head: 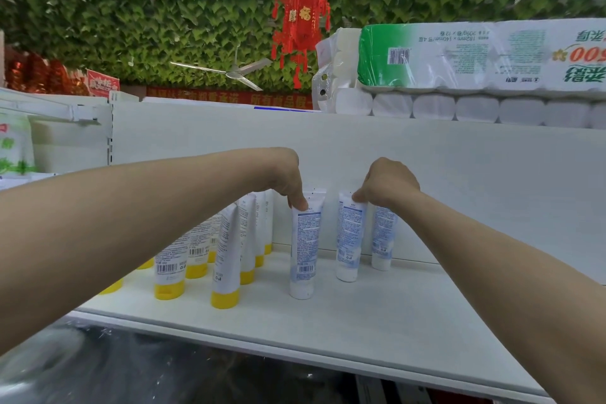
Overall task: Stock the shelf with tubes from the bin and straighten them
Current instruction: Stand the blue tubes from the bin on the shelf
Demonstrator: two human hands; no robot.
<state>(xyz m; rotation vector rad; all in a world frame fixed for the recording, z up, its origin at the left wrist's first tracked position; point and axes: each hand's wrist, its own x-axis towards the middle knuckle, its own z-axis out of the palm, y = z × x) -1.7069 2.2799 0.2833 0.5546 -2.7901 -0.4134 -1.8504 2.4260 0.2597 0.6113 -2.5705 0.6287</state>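
Note:
On the white shelf [360, 321] three white tubes with blue print stand cap-down. My left hand [288, 180] pinches the top of the front white-capped tube [303, 252]. My right hand [387, 184] pinches the top of the middle white-capped tube [350, 239]. A third white-capped tube [383, 239] stands just right of it, partly behind my right wrist. Left of these, several yellow-capped tubes [226, 259] stand in rows running back toward the rear panel; my left forearm hides some of them. The bin is not in view.
The shelf's white back panel [459, 174] rises behind the tubes. Packs of toilet paper [475, 72] lie on the top. A red lantern [301, 20] and a ceiling fan [229, 70] hang under leaf decor. A blurred plastic-covered surface [131, 367] lies below the shelf edge.

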